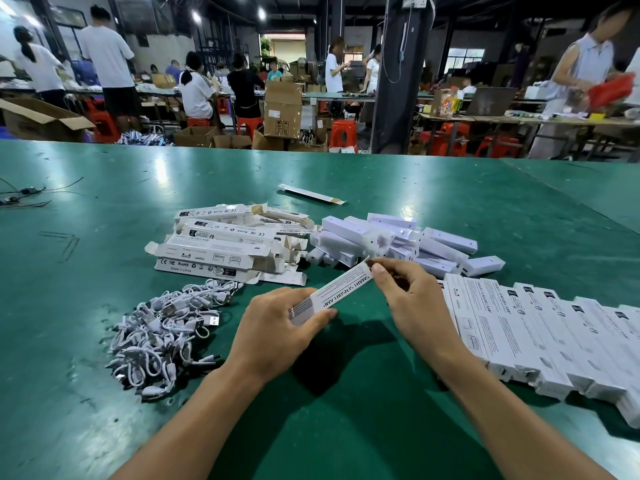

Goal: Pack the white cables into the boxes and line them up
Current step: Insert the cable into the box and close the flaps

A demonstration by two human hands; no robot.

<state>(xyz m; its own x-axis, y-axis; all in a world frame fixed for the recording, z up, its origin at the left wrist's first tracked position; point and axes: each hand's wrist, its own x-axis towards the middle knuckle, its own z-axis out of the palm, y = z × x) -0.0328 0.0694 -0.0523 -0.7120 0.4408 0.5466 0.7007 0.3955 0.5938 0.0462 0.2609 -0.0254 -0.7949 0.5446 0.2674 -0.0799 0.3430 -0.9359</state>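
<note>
Fingers [378, 270] pinching box [341, 289] flap, left hand [273, 329] covering its end

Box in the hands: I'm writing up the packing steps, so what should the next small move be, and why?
Probably tuck the end flap shut with the right hand. The left hand grips the box by its near end, the right pinches the flap at the far end, and neither holds one of the white cables. Whether one is inside cannot be seen.
</note>
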